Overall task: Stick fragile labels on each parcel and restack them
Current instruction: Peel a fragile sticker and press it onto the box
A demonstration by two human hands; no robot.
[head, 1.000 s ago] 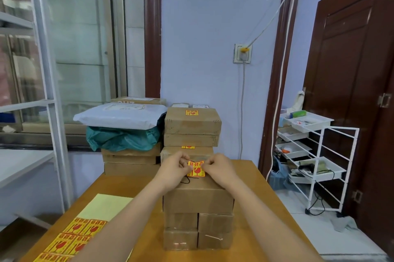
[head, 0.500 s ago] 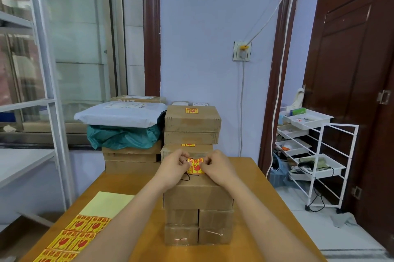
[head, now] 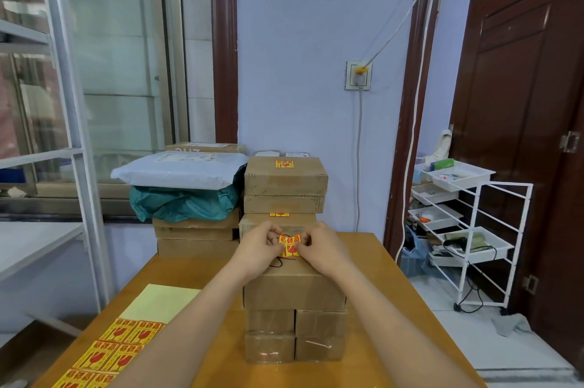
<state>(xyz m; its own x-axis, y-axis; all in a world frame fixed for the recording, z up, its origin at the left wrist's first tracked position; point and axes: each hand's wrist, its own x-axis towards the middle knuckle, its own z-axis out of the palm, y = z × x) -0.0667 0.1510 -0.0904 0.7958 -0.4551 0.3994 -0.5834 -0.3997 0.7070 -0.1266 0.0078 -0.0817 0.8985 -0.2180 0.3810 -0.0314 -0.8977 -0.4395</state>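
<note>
A sheet of fragile labels [head: 104,353] lies at the near left of the wooden table [head: 379,308]. Above the top parcel [head: 294,288] of the near stack, the left hand [head: 257,247] and right hand [head: 322,248] pinch one fragile label [head: 289,244]. Behind stand labelled parcels [head: 284,179], a lilac wall [head: 300,71], and a white rack [head: 471,226] by the door at the right.

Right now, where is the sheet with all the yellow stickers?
In the head view, the sticker sheet lies flat at the near left corner of the wooden table, left of the near stack of parcels and beside the person's left forearm.
</note>
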